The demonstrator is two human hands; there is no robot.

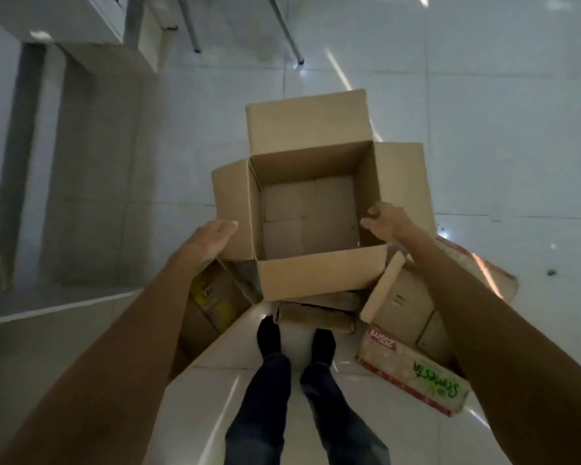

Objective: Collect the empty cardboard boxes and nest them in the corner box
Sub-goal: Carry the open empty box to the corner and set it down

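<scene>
A plain brown cardboard box (319,273) with its four flaps spread open is held above the floor in front of me; its inside is empty. My left hand (212,241) presses flat against the box's left flap and side. My right hand (388,221) grips the box's right rim, thumb inside. Below it lie other boxes: one with yellow print (212,303) at the left, a plain brown one (406,313) at the right, a white-and-red printed one (413,374) with green writing, and a flattened piece (316,315) near my feet.
I stand on a glossy white tiled floor (483,129); my dark shoes and trousers (296,380) are below the box. Two metal table legs (291,31) rise at the top. A white cabinet and wall step (64,162) run along the left.
</scene>
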